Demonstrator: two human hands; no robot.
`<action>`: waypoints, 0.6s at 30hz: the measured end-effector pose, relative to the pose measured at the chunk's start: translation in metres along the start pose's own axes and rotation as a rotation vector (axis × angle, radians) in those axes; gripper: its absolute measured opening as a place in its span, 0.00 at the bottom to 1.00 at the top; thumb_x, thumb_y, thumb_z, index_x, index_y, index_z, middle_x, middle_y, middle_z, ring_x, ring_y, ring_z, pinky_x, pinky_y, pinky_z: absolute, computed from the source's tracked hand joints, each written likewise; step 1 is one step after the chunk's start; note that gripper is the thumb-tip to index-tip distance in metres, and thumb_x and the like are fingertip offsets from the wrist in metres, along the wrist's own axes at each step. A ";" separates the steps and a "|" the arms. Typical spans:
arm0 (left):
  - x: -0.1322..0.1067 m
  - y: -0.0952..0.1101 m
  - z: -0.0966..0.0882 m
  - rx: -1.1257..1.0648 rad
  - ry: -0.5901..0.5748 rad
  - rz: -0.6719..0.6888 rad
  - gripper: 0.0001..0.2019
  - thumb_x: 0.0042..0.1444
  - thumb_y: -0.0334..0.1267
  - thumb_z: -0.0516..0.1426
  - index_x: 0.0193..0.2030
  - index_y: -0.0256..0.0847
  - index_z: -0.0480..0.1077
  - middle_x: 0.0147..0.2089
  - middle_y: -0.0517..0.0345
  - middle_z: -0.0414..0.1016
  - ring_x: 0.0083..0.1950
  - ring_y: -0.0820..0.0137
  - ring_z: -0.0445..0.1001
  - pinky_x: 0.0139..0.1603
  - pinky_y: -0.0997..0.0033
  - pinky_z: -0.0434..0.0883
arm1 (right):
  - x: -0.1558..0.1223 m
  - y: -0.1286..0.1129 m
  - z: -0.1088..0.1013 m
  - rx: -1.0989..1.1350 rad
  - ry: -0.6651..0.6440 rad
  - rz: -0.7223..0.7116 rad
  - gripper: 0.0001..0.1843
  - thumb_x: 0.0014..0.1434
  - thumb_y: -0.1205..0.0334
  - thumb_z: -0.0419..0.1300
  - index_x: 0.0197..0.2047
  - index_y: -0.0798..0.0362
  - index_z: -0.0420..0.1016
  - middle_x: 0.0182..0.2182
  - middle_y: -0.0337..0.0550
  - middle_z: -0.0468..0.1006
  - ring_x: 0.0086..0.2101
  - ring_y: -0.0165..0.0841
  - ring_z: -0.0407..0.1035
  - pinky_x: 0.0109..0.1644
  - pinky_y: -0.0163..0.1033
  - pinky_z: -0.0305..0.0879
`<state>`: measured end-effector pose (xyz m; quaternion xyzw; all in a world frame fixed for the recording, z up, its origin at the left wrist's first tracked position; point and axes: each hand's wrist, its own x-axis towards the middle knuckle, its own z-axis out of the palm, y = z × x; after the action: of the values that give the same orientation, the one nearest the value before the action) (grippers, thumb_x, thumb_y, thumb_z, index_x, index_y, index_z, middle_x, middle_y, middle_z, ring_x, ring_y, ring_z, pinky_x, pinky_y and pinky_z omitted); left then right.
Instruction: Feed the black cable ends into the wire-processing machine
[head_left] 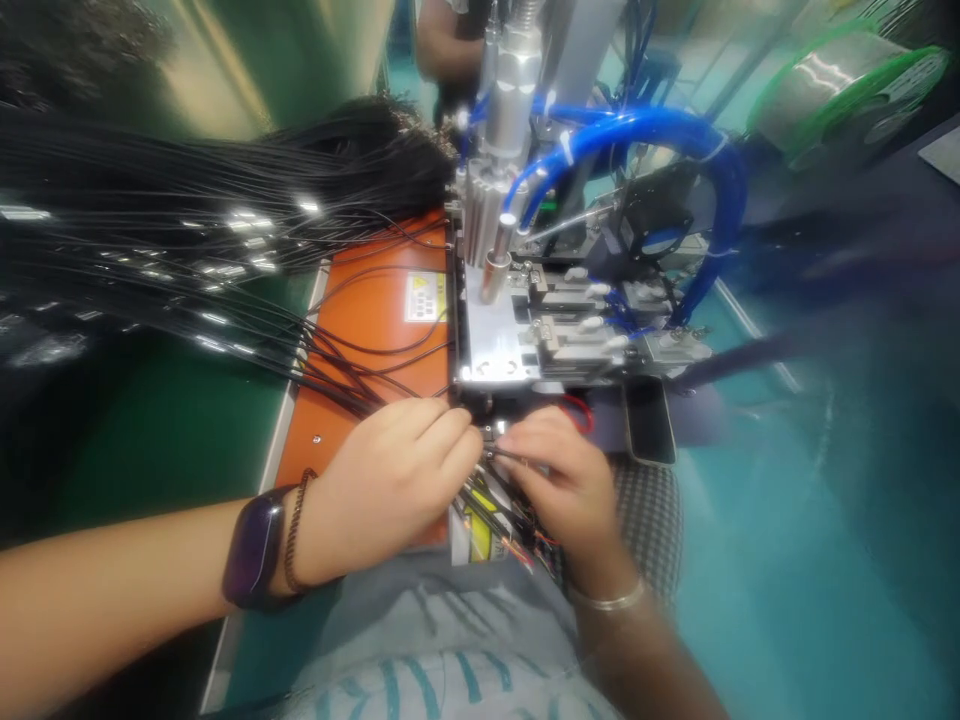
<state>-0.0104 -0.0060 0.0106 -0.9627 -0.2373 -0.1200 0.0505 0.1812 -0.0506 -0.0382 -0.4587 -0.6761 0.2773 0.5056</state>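
My left hand (pixel 397 470) is closed at the front edge of a metal press-like machine (pixel 495 325), its curled fingers around thin black cable. A bundle of black cables (pixel 491 512) comes out below these fingers, with bare, coloured wire ends at its lower tip. To the right, my right hand (pixel 566 465) pinches a black cable between thumb and fingers, just beside the left fingertips. Both hands are close to a small metal part (pixel 495 430) under the machine's front plate. The exact grip of the left fingertips is hidden behind the hand.
Long black cables (pixel 225 220) spread over the orange machine cover (pixel 390 340) from the left. Blue air hoses (pixel 675 125) arch on the right, above a phone (pixel 649 420). A green-rimmed spool (pixel 847 85) stands back right. Another person's arm (pixel 448 45) shows behind the machine.
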 end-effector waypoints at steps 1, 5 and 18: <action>0.000 -0.001 0.001 0.014 -0.007 -0.011 0.09 0.61 0.31 0.47 0.37 0.36 0.69 0.34 0.52 0.70 0.37 0.66 0.68 0.35 0.65 0.66 | 0.000 -0.001 -0.002 -0.009 -0.044 0.005 0.07 0.56 0.67 0.62 0.37 0.47 0.77 0.33 0.40 0.79 0.36 0.34 0.70 0.41 0.44 0.68; 0.000 -0.002 0.002 0.041 -0.054 -0.019 0.08 0.59 0.31 0.49 0.29 0.39 0.65 0.27 0.57 0.63 0.29 0.68 0.62 0.28 0.67 0.60 | 0.002 -0.012 -0.018 -0.118 -0.289 0.166 0.07 0.56 0.66 0.62 0.39 0.49 0.76 0.37 0.42 0.78 0.39 0.35 0.70 0.43 0.41 0.68; 0.000 -0.004 0.010 -0.016 -0.061 0.134 0.20 0.58 0.38 0.51 0.55 0.31 0.65 0.52 0.46 0.71 0.48 0.58 0.67 0.46 0.56 0.68 | -0.001 -0.023 -0.029 -0.231 -0.391 0.502 0.10 0.51 0.64 0.65 0.37 0.49 0.69 0.26 0.35 0.75 0.26 0.31 0.70 0.28 0.34 0.66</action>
<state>-0.0103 -0.0012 0.0011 -0.9800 -0.1726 -0.0890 0.0437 0.2005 -0.0642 -0.0098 -0.6032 -0.6532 0.3973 0.2272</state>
